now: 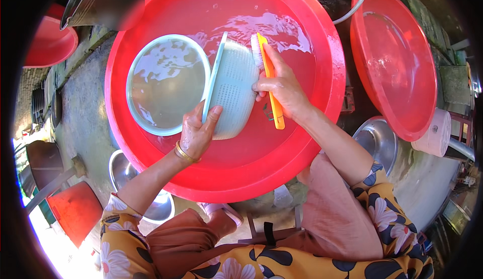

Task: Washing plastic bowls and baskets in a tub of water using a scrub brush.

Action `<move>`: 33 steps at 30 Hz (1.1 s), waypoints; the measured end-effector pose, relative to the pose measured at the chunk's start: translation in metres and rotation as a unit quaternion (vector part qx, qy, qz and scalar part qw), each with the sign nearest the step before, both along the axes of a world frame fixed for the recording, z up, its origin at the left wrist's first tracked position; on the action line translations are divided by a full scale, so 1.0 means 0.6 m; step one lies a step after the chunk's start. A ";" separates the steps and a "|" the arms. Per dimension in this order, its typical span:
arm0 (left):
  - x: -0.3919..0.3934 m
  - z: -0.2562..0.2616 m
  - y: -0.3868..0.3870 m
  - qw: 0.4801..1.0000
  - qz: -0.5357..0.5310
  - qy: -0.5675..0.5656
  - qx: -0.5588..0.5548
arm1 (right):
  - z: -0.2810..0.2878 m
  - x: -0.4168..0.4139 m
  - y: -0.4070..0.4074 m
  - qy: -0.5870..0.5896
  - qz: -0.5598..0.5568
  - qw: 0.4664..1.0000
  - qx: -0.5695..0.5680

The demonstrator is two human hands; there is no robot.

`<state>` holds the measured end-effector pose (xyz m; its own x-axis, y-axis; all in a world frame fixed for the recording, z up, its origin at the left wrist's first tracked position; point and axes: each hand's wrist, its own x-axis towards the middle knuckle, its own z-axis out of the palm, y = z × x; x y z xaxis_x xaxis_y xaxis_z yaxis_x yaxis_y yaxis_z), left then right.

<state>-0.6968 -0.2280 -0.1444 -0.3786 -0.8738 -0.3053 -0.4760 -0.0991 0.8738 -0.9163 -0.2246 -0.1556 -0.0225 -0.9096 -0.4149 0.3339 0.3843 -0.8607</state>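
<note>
My left hand (198, 130) grips the rim of a light blue perforated plastic colander (234, 86), which is tilted on its side with its outer wall facing right. In my right hand (283, 86) is a scrubbing brush with a yellow handle (277, 105). Its white bristles (257, 52) are at or close against the colander's outer wall; contact is hard to tell. Both are held over a large red plastic tub (226, 190) of water. Left of the colander, a light blue round basin (166, 90) filled with water sits inside the tub.
Another red basin (392, 64) leans at the right, above a metal bowl (375, 139) and a pink bucket (434, 133). A hose (356, 7) runs beside the tub. Metal basins (160, 207) lie at lower left, near an orange-red bucket (75, 211). A dark bucket (102, 3) stands upper left.
</note>
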 end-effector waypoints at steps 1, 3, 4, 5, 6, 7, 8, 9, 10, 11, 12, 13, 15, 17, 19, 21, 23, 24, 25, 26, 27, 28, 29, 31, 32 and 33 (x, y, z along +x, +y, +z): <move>-0.001 0.001 -0.001 1.000 0.001 0.000 0.000 | 0.001 0.000 0.000 0.012 0.004 1.000 -0.006; -0.004 0.002 -0.001 1.000 0.001 -0.011 0.006 | -0.002 0.003 -0.002 0.026 -0.001 1.000 -0.011; -0.007 0.000 0.000 1.000 0.001 -0.010 0.006 | -0.004 0.004 -0.003 0.039 -0.006 0.999 -0.016; -0.009 -0.005 0.001 1.000 0.014 0.022 0.005 | -0.006 0.005 -0.004 0.040 -0.006 0.999 -0.016; -0.012 -0.008 0.002 0.998 0.026 0.055 0.003 | -0.008 0.005 -0.006 0.053 -0.006 0.998 -0.025; -0.012 -0.009 0.002 0.998 0.026 0.056 0.003 | -0.010 0.005 -0.006 0.066 -0.005 0.997 -0.035; -0.010 -0.009 0.001 0.998 0.026 0.060 0.015 | -0.012 0.005 -0.005 0.066 -0.006 0.997 -0.035; -0.008 -0.011 0.000 0.997 0.026 0.062 0.026 | -0.016 0.007 -0.006 0.044 -0.012 0.998 -0.038; -0.008 -0.013 -0.001 0.997 0.026 0.061 0.026 | -0.018 0.009 -0.006 0.021 -0.018 0.999 -0.041; -0.008 -0.016 -0.001 0.997 0.031 0.070 0.006 | -0.017 0.006 -0.007 0.020 -0.018 0.999 -0.042; -0.008 -0.017 0.000 0.996 0.037 0.080 -0.012 | -0.013 0.000 -0.006 -0.001 -0.002 1.000 -0.028; -0.006 -0.018 0.000 0.996 0.037 0.079 -0.012 | -0.011 -0.002 -0.006 -0.023 0.013 1.000 -0.014; -0.001 -0.018 -0.003 0.998 0.036 0.053 -0.005 | -0.010 0.004 -0.009 -0.014 0.007 1.000 -0.025; 0.003 -0.003 -0.011 0.999 0.043 0.015 0.006 | -0.022 0.009 -0.019 -0.007 0.004 0.999 -0.039; 0.000 0.015 -0.028 0.999 0.048 -0.018 0.015 | -0.078 0.008 -0.041 0.194 0.005 0.975 -0.107; -0.020 0.030 -0.061 0.983 0.136 0.090 0.080 | -0.173 -0.038 -0.055 0.368 0.009 0.923 -0.110; -0.005 0.038 -0.092 0.981 0.155 0.104 0.052 | -0.198 -0.052 -0.075 0.546 0.003 0.835 -0.073; -0.027 0.027 -0.103 0.966 0.186 0.165 0.065 | -0.222 -0.102 -0.063 0.594 -0.093 0.792 -0.103; -0.022 0.023 -0.114 0.949 0.232 0.204 0.065 | -0.239 -0.100 -0.071 0.613 -0.146 0.772 -0.080; -0.028 0.022 -0.124 0.943 0.242 0.213 0.084 | -0.246 -0.108 -0.073 0.518 -0.127 0.846 0.000; -0.031 0.028 -0.132 0.943 0.244 0.215 0.074 | -0.249 -0.102 -0.078 0.407 -0.102 0.904 0.078; -0.023 0.033 -0.139 0.938 0.273 0.198 0.082 | -0.221 -0.066 -0.085 0.232 -0.058 0.965 0.108; -0.015 0.040 -0.148 0.931 0.300 0.187 0.091 | -0.162 -0.030 -0.083 0.055 -0.010 0.989 0.136; 0.006 0.034 -0.164 0.924 0.287 0.241 0.072 | -0.037 0.032 -0.056 0.034 0.040 0.998 0.047; -0.004 0.034 -0.171 0.927 0.288 0.223 0.092 | -0.037 0.056 -0.043 0.163 0.001 0.971 -0.175; -0.009 0.036 -0.175 0.928 0.293 0.202 0.110 | -0.039 0.074 -0.040 0.277 -0.034 0.880 -0.384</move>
<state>-0.7023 -0.3328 -0.1231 0.0190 -0.8994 -0.4368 0.0772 -0.4343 0.8975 -0.8720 -0.2485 -0.1792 -0.0931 -0.9052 0.4146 -0.2197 -0.3874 -0.8953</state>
